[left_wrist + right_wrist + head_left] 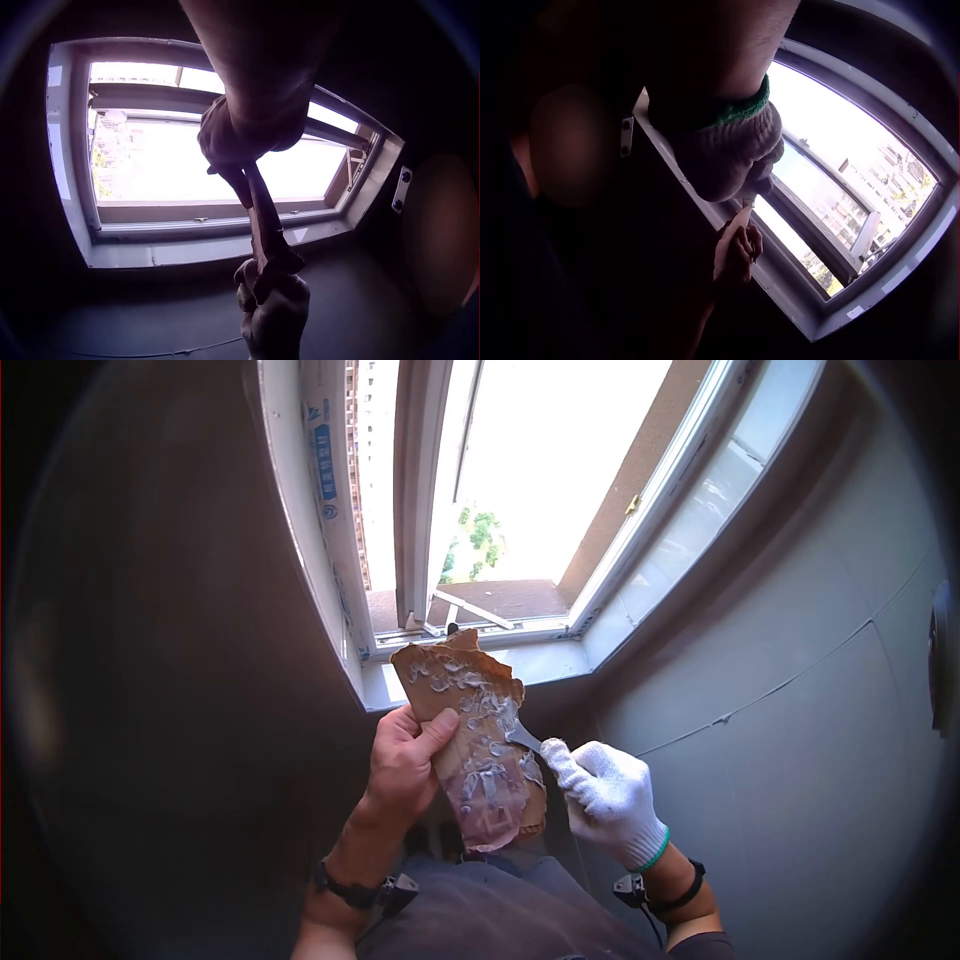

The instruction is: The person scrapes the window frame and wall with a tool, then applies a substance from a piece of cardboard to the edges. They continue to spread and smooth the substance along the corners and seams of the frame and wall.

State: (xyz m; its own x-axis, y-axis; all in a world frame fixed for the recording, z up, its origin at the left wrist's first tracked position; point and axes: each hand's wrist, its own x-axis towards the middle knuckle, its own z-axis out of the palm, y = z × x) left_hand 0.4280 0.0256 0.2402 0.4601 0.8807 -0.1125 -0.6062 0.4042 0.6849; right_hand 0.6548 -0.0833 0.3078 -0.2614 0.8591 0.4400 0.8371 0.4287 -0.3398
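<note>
A torn piece of brown cardboard (425, 695), streaked with whitish paste (490, 705), is held up in front of the body in the head view. My bare left hand (405, 760) grips its left edge, thumb across the face and the other fingers hidden behind. In a white knitted glove with a green cuff, my right hand (612, 795) grips a small scraper, its handle mostly hidden in the fist. The scraper's metal blade (523, 738) lies at the cardboard's right edge. From the left wrist, the cardboard (262, 214) appears edge-on between both hands.
Beyond the hands is a window with a white frame (585, 610) and an opened sash (425, 490). Its sill (545, 660) lies just past the cardboard's top. A grey wall (770, 690) with a thin cord (790, 672) runs along the right.
</note>
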